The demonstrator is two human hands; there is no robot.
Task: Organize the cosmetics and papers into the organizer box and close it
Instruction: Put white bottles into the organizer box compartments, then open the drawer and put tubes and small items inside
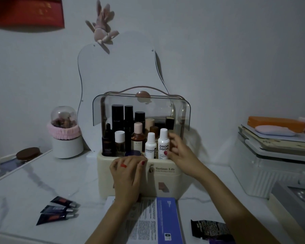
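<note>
Head view: organizer box (167, 180), cream, on surface (42, 182), clear lid (141, 107) raised; bottles stand packed in its top tray. Left hand (126, 175) lies flat, fingers straight, on the box's front rim. Right hand (179, 148) touches the white bottle (163, 144), fingers loosely curved, no firm grip evident. Outstanding: three dark tubes (59, 210), papers (155, 221), black sachet (209, 228) outside; lid unclosed. Judged roughly half done
</note>
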